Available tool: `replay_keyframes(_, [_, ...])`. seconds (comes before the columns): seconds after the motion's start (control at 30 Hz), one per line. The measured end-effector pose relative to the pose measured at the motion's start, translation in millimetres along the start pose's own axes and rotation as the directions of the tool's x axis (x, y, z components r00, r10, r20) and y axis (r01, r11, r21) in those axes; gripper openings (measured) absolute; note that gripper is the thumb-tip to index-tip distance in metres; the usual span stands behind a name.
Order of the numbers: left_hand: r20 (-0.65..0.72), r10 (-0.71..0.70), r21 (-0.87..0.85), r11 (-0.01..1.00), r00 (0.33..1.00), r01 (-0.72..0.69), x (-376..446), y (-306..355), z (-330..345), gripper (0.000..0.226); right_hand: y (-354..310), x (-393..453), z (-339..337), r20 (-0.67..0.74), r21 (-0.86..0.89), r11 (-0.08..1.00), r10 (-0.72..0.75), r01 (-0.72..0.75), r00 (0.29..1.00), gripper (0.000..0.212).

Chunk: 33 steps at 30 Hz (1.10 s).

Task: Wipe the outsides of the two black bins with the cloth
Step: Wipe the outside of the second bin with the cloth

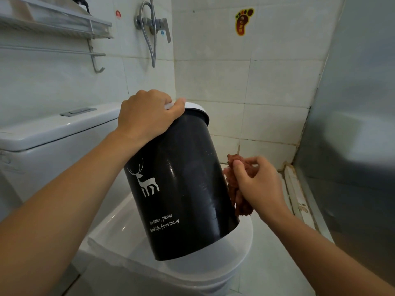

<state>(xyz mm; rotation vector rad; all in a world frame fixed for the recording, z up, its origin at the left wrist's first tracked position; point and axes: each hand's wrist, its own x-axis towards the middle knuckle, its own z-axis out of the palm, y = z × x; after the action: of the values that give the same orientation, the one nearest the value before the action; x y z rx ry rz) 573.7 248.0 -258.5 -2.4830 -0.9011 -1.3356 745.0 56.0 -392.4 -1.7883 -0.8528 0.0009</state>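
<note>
- Our left hand [147, 116] gripped the tilted black bin [183, 189] by its white rim [198, 107], on the toilet lid [213, 265].
- Our right hand [254, 184] pinched the reddish cloth [237, 189] against the bin's side.

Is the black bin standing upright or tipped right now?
Tipped: the black bin leans left, top gripped by the left hand, base edge on the toilet lid.

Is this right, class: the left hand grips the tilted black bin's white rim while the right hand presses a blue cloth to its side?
Not quite. The head view shows the cloth is reddish-brown, not blue. The left hand does grip the tilted black bin's white rim while the right hand presses the cloth to its side.
</note>
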Motion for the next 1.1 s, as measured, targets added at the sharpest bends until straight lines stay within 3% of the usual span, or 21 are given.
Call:
replay_keyframes(0.13, [-0.004,-0.032,0.012,0.999,0.999,0.032,-1,-3,-1,0.062,-25,-2,-17,-0.06,0.138,0.99,-0.003,0.012,0.998,0.037])
replay_keyframes(0.23, [0.001,-0.033,0.001,0.999,0.999,0.033,-1,-3,-2,0.062,-39,-9,-24,-0.001,0.193,0.978,-0.083,0.081,0.997,0.033])
replay_keyframes(0.33, [0.006,-0.032,0.002,0.999,0.999,0.032,-1,-1,-3,0.062,-48,-20,-22,0.135,0.098,0.965,-0.257,0.245,0.957,0.03])
replay_keyframes(0.4, [0.006,-0.028,0.001,1.0,1.0,0.028,-1,1,-3,0.062,-48,-22,-21,0.165,0.034,0.923,-0.383,0.383,0.909,0.034])
replay_keyframes(0.47, [0.005,-0.023,-0.003,1.0,1.0,0.023,0,3,-3,0.062,-42,-19,-21,0.186,0.014,0.903,-0.424,0.429,0.886,0.036])
replay_keyframes(0.63, [0.004,-0.012,0.001,1.0,1.0,0.012,0,7,-3,0.062,-24,-11,-12,0.201,0.07,0.911,-0.412,0.406,0.889,0.045])
replay_keyframes(0.83, [-0.007,0.003,-0.018,1.0,1.0,-0.003,-1,9,-1,0.061,-15,-21,6,0.098,0.083,0.892,-0.451,0.444,0.887,0.042])
replay_keyframes(0.97, [-0.016,0.002,-0.018,1.0,1.0,-0.002,-1,9,0,0.062,-18,-24,11,0.085,0.237,0.924,-0.329,0.301,0.941,0.052])
replay_keyframes(1.1, [-0.014,-0.011,-0.008,1.0,1.0,0.011,-1,9,0,0.062,-23,-26,17,0.09,0.22,0.955,-0.224,0.2,0.97,0.028])
